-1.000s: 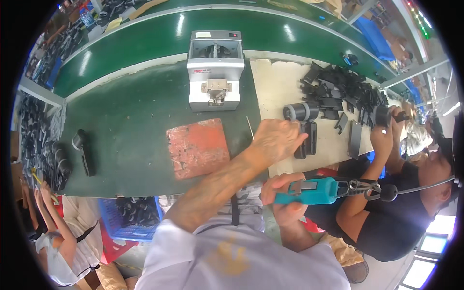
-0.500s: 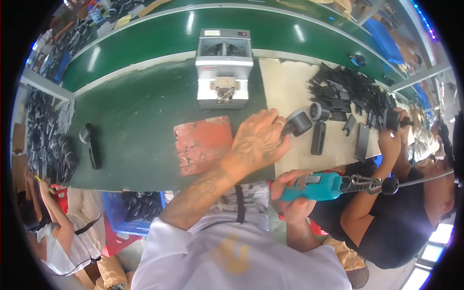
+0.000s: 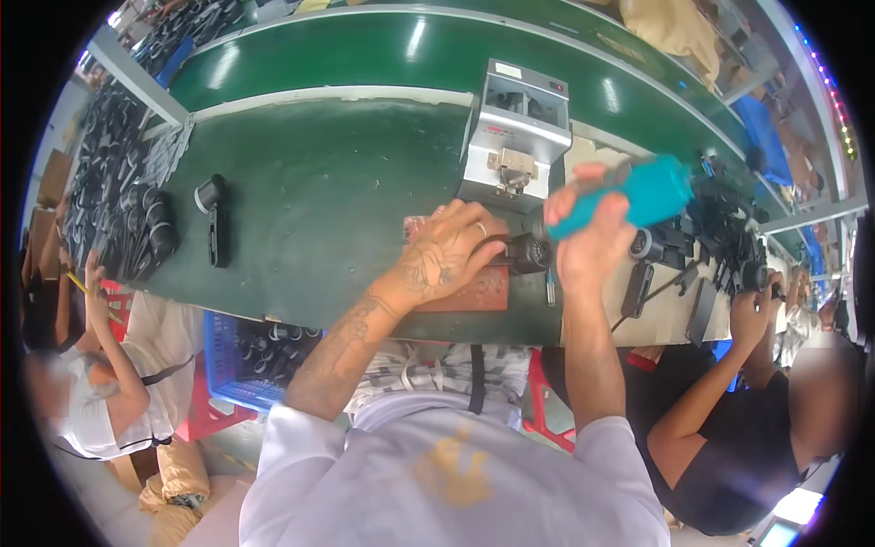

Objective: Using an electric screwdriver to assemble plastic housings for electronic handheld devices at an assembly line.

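My left hand (image 3: 445, 255) is closed around a black part with a short round head (image 3: 529, 254), held low above a worn red block (image 3: 469, 290) on the table. The part's handle is mostly hidden by my fingers. To its right and higher up, my right hand (image 3: 592, 228) grips a teal electric screwdriver (image 3: 643, 193), blurred by motion. The tool's front end points left, near the grey screw feeder (image 3: 515, 128), which stands behind both hands.
Black parts (image 3: 720, 228) pile up on the right on a beige sheet (image 3: 629, 314). A finished-looking round-headed piece (image 3: 216, 223) lies at left, near a heap of similar ones (image 3: 146, 228). Below the edge is a blue crate (image 3: 219, 365). Co-workers sit on both sides.
My right hand has raised the screwdriver from below the table edge to beside the screw feeder. My left hand has brought the round-headed part from the beige sheet to over the red block.
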Motion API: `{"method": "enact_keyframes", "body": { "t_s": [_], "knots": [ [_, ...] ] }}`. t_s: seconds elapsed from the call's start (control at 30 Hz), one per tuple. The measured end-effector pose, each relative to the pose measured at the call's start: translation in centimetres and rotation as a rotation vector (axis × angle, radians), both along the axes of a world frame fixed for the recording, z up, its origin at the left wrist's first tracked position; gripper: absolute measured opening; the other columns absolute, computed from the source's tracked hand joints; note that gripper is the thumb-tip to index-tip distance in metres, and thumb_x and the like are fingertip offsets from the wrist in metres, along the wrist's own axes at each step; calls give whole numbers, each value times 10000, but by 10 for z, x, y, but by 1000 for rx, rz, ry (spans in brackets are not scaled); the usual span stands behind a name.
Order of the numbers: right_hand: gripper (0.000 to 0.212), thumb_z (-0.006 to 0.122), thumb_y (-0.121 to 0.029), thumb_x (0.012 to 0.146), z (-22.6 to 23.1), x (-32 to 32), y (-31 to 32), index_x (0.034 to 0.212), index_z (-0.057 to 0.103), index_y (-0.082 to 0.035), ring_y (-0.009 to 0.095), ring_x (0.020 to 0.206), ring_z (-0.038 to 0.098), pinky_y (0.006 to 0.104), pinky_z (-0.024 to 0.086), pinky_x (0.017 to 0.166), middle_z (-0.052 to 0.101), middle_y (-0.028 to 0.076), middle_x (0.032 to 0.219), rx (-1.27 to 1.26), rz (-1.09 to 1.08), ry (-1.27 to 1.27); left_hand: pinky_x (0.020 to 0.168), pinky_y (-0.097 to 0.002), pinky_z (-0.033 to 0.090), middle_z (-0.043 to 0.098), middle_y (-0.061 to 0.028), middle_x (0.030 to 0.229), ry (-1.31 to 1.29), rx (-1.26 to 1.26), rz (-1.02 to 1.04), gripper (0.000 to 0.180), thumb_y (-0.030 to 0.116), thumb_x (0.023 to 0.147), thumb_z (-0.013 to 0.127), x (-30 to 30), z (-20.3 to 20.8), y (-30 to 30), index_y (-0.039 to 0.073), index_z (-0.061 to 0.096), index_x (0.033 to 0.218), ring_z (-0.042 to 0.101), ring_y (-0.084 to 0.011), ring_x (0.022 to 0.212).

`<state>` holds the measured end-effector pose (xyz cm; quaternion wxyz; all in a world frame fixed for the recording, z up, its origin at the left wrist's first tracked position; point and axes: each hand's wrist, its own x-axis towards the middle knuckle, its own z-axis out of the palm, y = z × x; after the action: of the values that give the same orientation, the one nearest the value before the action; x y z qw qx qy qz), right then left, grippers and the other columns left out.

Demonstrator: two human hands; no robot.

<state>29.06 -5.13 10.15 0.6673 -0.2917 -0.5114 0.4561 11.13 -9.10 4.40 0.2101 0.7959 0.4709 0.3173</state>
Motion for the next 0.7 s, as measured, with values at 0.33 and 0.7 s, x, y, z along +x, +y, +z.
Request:
{"method": "enact_keyframes", "body": {
  "t_s": [0.33,0.7],
  "knots": [
    [421,633,-414,1001,-13,-40,61,1017,573,2,150,609,572,290,463,567,568,41,710,176,-2,-69,970,-425,474,649,-63,1114,-60,86,6,420,352,885,725,-3,-2,-5,113,656,1223,596,-292,1044],
    [449,608,-420,1010,-3,-31,24,1068,592,25,144,577,568,282,459,543,569,45,701,-29,16,-112,972,-427,473,640,-71,1098,-64,69,36,436,359,883,730,-4,-3,-4,114,664,1236,580,-294,1032]
  ]
}}
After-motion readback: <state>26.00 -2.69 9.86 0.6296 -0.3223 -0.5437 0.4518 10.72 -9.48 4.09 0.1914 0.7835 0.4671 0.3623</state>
